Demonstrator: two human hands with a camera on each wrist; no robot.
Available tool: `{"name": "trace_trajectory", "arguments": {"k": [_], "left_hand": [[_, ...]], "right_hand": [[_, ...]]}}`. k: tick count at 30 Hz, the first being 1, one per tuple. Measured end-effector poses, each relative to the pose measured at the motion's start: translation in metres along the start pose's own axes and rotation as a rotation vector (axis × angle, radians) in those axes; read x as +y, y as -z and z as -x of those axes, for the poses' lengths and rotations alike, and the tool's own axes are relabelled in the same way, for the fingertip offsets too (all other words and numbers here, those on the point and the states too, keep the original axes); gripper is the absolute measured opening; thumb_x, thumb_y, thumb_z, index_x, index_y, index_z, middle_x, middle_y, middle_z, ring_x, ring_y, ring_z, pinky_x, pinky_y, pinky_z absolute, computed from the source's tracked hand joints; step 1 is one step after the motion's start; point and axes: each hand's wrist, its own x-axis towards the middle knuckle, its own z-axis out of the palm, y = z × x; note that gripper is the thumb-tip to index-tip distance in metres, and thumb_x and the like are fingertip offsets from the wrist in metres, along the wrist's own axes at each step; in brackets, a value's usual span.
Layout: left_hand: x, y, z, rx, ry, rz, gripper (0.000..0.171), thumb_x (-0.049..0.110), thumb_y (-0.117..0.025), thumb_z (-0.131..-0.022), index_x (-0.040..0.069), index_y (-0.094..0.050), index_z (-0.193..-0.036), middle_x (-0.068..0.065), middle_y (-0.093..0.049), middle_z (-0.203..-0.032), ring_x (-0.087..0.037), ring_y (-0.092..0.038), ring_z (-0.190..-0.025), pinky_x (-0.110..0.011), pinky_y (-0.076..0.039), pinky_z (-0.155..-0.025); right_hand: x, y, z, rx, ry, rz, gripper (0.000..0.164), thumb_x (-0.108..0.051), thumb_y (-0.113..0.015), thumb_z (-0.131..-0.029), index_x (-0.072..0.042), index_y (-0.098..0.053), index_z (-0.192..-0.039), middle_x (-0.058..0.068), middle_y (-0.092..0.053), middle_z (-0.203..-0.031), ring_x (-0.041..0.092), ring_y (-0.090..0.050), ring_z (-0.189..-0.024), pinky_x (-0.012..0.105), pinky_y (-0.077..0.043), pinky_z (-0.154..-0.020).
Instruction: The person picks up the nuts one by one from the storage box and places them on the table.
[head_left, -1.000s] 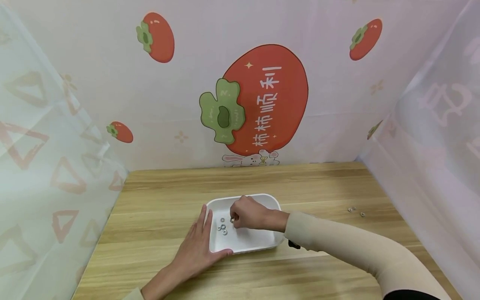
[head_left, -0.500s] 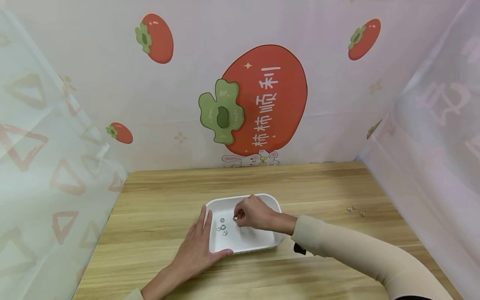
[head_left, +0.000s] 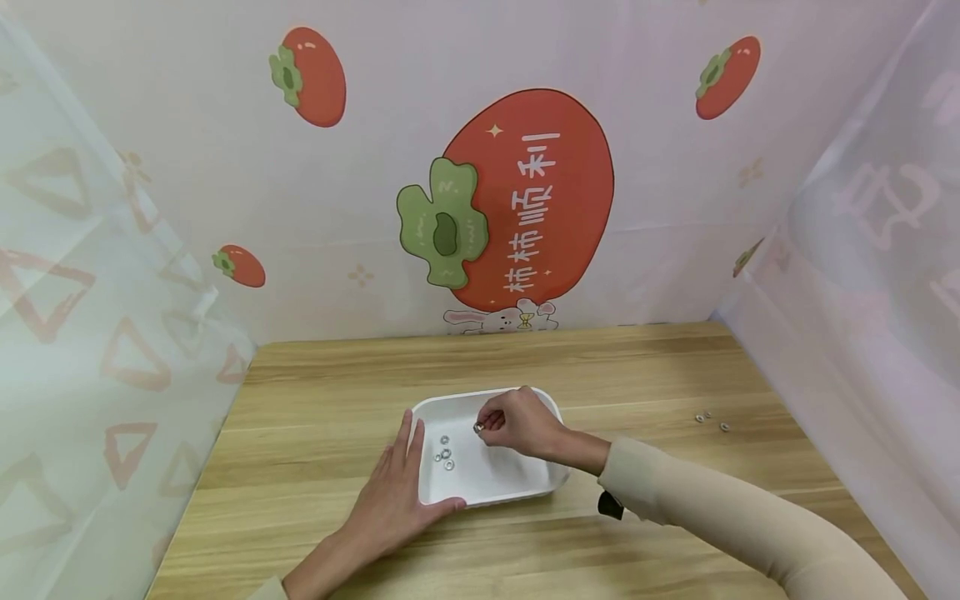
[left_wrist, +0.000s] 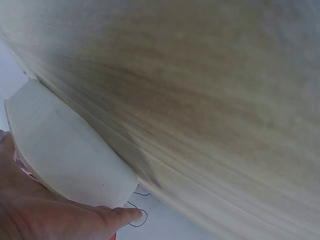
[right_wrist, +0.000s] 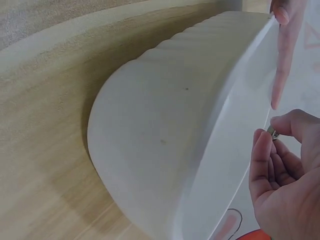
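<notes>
A white tray (head_left: 517, 487) sits on the wooden table. My left hand (head_left: 386, 500) rests against its left end, fingers straight along the side and thumb along the front rim. Between thumb and fingertips my right hand (head_left: 521, 425) pinches a small metal nut (right_wrist: 272, 132), held over the inside of the tray. Several more small metal nuts (head_left: 446, 454) lie loosely grouped in the left part of the tray. In the left wrist view, the thumb (left_wrist: 127, 215) lies at the tray's outer wall (left_wrist: 70, 145).
Three small metal rings (head_left: 701, 418) lie on the table (head_left: 622, 375) at the right. A printed cloth wall (head_left: 337, 208) rises behind the table, and cloth sides stand at left and right.
My right hand has drawn to the right and a little away from me, carrying the nut away from the group in the tray. My left hand stays in place.
</notes>
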Motion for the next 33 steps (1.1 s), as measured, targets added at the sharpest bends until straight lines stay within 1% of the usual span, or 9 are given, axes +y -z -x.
{"name": "trace_trajectory", "arguments": {"k": [8,17,27,33], "left_hand": [[-0.001,-0.002,0.001,-0.005,0.0,-0.001,0.132,0.081,-0.073,-0.078,0.001,-0.02,-0.168,-0.014,-0.004,-0.178,-0.048,-0.038,-0.151,-0.06,-0.04,-0.119],[-0.001,-0.003,0.001,0.008,-0.002,0.0,0.132,0.081,-0.073,-0.078,0.001,-0.02,-0.168,-0.016,-0.008,-0.178,-0.048,-0.039,-0.15,-0.06,-0.041,-0.119],[0.001,-0.001,0.0,0.007,0.0,-0.005,0.132,0.081,-0.075,-0.077,0.002,-0.021,-0.168,-0.016,-0.008,-0.178,-0.047,-0.039,-0.151,-0.06,-0.04,-0.119],[0.001,0.001,-0.001,-0.005,0.004,-0.001,0.132,0.081,-0.074,-0.077,0.002,-0.02,-0.169,-0.015,-0.007,-0.178,-0.046,-0.037,-0.152,-0.059,-0.038,-0.121]], "right_hand": [[0.004,-0.001,0.008,0.039,-0.012,-0.074,0.009,-0.006,-0.086,-0.087,-0.01,-0.083,-0.094,-0.005,-0.076,-0.083,0.0,-0.066,-0.072,0.017,-0.059,-0.067],[0.008,0.002,0.013,0.067,-0.041,-0.151,0.01,-0.003,-0.085,-0.087,-0.007,-0.082,-0.096,-0.002,-0.077,-0.086,0.003,-0.068,-0.074,0.019,-0.06,-0.068],[0.005,0.014,0.019,0.116,-0.09,-0.2,0.009,-0.005,-0.084,-0.088,-0.008,-0.082,-0.096,-0.002,-0.078,-0.087,0.006,-0.068,-0.074,0.021,-0.061,-0.069],[0.006,0.019,0.025,0.133,-0.092,-0.218,0.009,-0.003,-0.083,-0.088,-0.008,-0.081,-0.095,-0.003,-0.077,-0.087,0.006,-0.069,-0.075,0.021,-0.061,-0.069]]}}
